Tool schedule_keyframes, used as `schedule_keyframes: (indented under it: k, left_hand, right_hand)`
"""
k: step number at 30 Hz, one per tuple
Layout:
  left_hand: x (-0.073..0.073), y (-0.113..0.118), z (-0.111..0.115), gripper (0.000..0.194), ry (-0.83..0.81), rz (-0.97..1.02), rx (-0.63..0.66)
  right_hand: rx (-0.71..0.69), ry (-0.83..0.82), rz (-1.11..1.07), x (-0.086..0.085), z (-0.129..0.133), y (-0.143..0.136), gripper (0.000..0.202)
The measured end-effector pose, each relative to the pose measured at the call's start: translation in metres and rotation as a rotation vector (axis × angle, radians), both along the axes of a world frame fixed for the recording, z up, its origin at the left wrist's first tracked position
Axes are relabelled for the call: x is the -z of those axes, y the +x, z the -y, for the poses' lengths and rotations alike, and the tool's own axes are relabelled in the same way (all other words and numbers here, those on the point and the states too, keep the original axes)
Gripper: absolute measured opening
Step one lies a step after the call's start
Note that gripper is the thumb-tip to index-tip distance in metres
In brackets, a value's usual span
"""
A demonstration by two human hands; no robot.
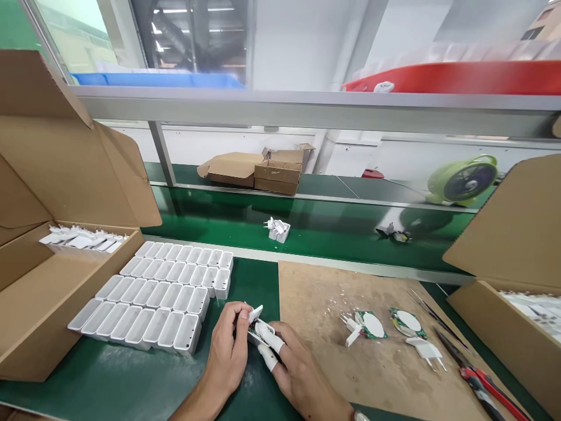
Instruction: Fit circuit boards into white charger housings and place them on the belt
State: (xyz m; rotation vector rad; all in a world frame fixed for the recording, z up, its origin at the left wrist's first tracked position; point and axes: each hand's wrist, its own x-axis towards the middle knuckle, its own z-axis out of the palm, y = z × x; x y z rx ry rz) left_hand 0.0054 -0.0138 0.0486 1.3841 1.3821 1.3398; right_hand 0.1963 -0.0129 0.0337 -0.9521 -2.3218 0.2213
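Both my hands meet low in the middle over the green mat. My left hand (228, 351) and my right hand (293, 368) together grip a small white plug part (255, 323) with a bit of circuit board inside; two fingers of the right hand wear white finger cots. Just left of the hands lie rows of empty white charger shells (162, 295). To the right, on a brown board (315, 292), lie two green circuit boards with white oval caps (372, 325) and loose white plug pieces (427, 351).
An open cardboard box (35, 304) with white parts stands at left, another box (512, 333) at right. Red-handled cutters (482, 383) and tweezers lie at right. On the green conveyor (333, 225) sit a white plug pair (277, 230), more boxes and a green fan (462, 180).
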Motion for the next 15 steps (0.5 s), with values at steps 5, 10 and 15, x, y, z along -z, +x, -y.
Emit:
schedule_keyframes:
  k: [5,10,15]
  left_hand:
    - [-0.001,0.000,-0.003,0.049,-0.009,0.006,0.018]
    - [0.011,0.001,-0.003,0.048,0.035,0.062,0.082]
    - [0.029,0.010,0.002,0.091,0.406,-0.118,0.199]
  right_hand:
    - [0.020,-0.104,-0.023,-0.005,-0.001,-0.005,0.041]
    - [0.024,-0.423,-0.311,-0.002,-0.010,-0.009,0.028]
    - [0.098,-1.167,-1.162,-0.016,-0.010,-0.022,0.036]
